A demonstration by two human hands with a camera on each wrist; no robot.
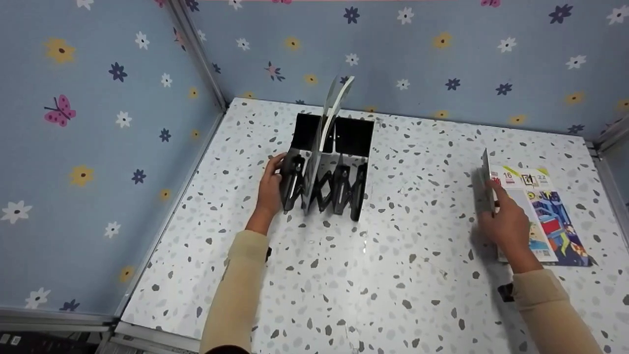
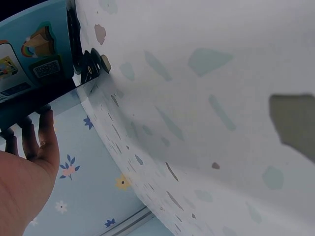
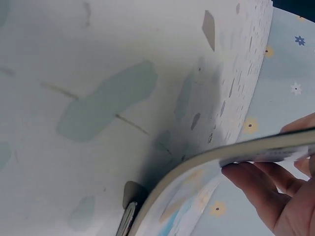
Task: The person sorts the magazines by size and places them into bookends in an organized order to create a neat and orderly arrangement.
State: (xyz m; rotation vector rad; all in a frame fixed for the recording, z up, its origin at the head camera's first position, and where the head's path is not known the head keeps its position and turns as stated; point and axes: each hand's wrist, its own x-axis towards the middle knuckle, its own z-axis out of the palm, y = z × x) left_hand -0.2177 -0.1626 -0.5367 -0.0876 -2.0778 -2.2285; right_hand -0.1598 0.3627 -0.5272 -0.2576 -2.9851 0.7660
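A black folding book rack (image 1: 351, 189) with crisscross bars stands on the speckled table. Thin books (image 1: 328, 123) stand in it on edge, leaning; how many I cannot tell. My left hand (image 1: 269, 189) touches the rack's left end with its fingertips. In the left wrist view, these fingers (image 2: 47, 140) meet the dark panel's edge below a blue printed cover (image 2: 47, 46). At the right, my right hand (image 1: 508, 223) grips a thin book (image 1: 486, 169) held upright, edge towards me. The right wrist view shows fingers (image 3: 256, 189) against the bent book's (image 3: 197, 169) printed side.
Beside the right hand, overlapping colourful magazines (image 1: 553, 221) lie flat on the table (image 1: 417, 255). Flowered blue panels (image 1: 393, 54) close off the back, and another panel (image 1: 118, 157) stands along the left edge.
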